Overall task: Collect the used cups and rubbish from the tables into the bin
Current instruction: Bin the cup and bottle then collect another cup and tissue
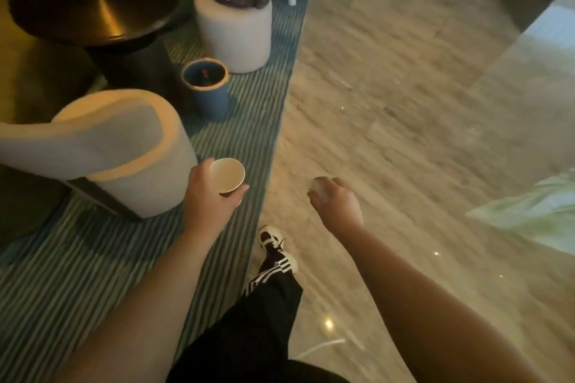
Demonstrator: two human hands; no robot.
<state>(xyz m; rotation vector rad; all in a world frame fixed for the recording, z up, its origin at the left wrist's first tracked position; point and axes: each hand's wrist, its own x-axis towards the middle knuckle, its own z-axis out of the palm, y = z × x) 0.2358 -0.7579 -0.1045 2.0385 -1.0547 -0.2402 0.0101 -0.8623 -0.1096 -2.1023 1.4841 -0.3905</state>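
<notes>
My left hand (209, 196) grips a paper cup (227, 175) held upright, its pale inside showing. My right hand (337, 204) is closed around a small white crumpled piece of rubbish (318, 187), only partly visible between the fingers. A small round blue bin (208, 84) with a pale rim stands on the striped carpet ahead, well beyond the cup, beside the table base. Something dark and red lies inside it. The round dark table (93, 0) is at the upper left.
A beige curved armchair (124, 149) stands just left of my left hand. A beige round stool (235, 34) with a brown bag on it is behind the bin. The striped carpet (77, 258) ends at a glossy stone floor (404, 87). My leg and shoe (273, 246) are below.
</notes>
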